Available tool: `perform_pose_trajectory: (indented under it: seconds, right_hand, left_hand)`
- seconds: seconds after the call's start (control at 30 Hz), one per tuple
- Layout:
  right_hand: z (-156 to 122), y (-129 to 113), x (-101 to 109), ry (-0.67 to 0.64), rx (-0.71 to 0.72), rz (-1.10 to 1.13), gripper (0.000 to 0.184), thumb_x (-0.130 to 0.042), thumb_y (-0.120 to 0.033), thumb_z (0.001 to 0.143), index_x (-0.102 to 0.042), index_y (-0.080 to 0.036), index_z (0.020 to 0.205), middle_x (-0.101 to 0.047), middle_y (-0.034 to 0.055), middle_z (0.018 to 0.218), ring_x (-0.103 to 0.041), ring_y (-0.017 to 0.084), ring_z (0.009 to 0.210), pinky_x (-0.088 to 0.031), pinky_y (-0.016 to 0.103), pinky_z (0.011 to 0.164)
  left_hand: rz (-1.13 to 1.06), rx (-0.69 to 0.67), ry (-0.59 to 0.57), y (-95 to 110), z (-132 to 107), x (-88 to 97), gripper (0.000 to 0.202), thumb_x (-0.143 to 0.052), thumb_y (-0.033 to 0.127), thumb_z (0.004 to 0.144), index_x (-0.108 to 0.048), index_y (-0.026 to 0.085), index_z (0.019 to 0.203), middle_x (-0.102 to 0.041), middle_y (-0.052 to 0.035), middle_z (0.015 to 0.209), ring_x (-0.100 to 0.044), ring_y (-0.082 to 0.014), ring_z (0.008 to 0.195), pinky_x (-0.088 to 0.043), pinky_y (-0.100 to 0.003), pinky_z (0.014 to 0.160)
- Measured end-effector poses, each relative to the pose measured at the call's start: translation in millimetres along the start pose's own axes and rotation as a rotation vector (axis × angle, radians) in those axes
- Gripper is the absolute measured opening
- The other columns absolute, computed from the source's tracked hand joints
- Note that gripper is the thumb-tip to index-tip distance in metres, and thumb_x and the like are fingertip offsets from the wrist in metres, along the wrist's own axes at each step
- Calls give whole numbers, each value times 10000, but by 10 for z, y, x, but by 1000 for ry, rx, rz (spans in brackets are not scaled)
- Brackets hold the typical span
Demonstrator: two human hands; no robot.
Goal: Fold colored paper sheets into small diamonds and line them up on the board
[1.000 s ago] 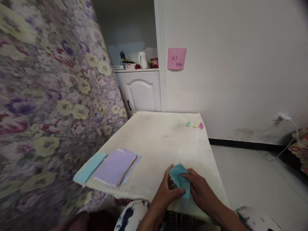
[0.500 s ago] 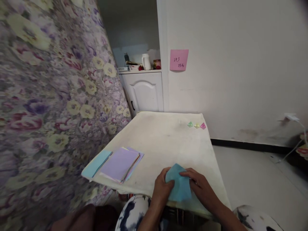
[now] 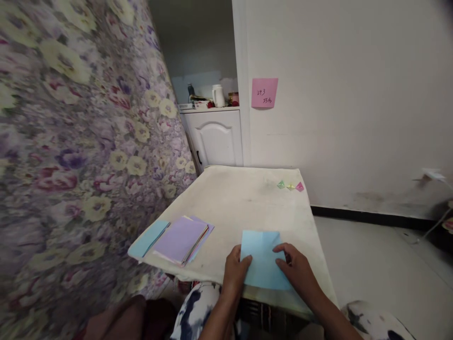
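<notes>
A light-blue sheet of paper [image 3: 264, 264], roughly square with a faint crease near its upper right, lies at the table's near edge. My left hand [image 3: 235, 271] grips its left edge, thumb on top and the other fingers mostly hidden. At the right edge is my right hand [image 3: 295, 267], its thumb and forefinger parted, with the fingertips at the paper. Across the table, at the far right corner, sit a small green folded paper [image 3: 281, 184], a yellow one [image 3: 290, 187] and a pink one [image 3: 299, 186].
A stack of coloured paper, purple on top [image 3: 180, 238], lies on the cream-covered table [image 3: 226, 203] to the left, beside a blue stack [image 3: 150, 238]. A floral curtain [image 3: 88, 156] hangs along the left. Behind the table stand a white cabinet [image 3: 219, 141] and a wall with a pink note [image 3: 264, 93].
The blue paper, folded to a point at the top before, is now opened out into a flatter, squarer shape. My right thumb and forefinger have moved apart. The view has shifted slightly.
</notes>
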State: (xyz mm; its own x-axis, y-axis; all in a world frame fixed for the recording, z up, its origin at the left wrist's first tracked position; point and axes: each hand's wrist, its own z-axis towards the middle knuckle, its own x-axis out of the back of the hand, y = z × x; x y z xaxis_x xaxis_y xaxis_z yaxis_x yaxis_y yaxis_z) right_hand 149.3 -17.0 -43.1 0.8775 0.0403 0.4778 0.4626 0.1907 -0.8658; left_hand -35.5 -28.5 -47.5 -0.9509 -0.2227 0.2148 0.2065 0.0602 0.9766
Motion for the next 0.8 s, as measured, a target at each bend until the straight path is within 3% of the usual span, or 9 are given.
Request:
perform_pose_trajectory:
  seconds: [0.1,0.27,0.47,0.57,0.67,0.73,0.8]
  right_hand:
    - [-20,79,-32,-57,-75,3,252,-487,-130,642,-621,-209,840,-440,-58,536,-476,149,529,-382,259,538]
    - [-52,189,-135,-122,-154,41,218,-463,-96,608,-611,-197,733,-465,-62,502,-510,137,488,-388,238,489]
    - [-112,198,-212,-194,-242,126,207,-416,-84,624,-559,-187,733,-516,-70,459,-565,129,395,-426,209,401]
    - [-122,185,-226,-220,-269,152,192,-424,-89,636,-544,-183,752,-539,-62,476,-594,134,422,-443,199,399]
    - [-130,183,-248,-252,-287,155,169,-429,-96,647,-532,-176,756,-556,-53,476,-602,138,428,-455,198,399]
    - [-141,186,-260,-267,-285,141,155,-429,-99,653,-527,-174,746,-560,-48,475,-609,142,441,-459,198,406]
    - [-153,190,-248,-267,-271,109,146,-426,-106,660,-528,-174,740,-561,-43,486,-605,144,439,-454,205,410]
  left_hand:
    - [101,-38,27,-34,14,27,258,-587,192,657,-619,163,911,-680,-22,749,-611,-198,722,-446,-279,659]
    - [325,-120,46,-92,41,71,247,-552,140,695,-607,209,926,-626,-5,711,-580,-202,734,-404,-309,720]
    - [505,-220,109,-44,-40,183,232,-504,155,767,-596,197,976,-569,-74,976,-505,-240,996,-361,-393,903]
    - [592,-431,-35,-78,-246,209,303,-460,247,841,-538,221,1132,-545,-95,1153,-461,-237,1121,-352,-407,971]
    - [718,-637,-272,-219,-492,171,595,-577,382,777,-367,248,1317,-443,-107,1339,-382,-275,1235,-336,-480,1010]
    - [814,-662,-304,-334,-603,128,769,-663,400,697,-302,230,1354,-388,-133,1387,-348,-311,1263,-328,-542,1004]
    - [887,-680,-273,-430,-642,94,749,-671,301,693,-314,207,1345,-383,-147,1391,-338,-314,1273,-335,-559,996]
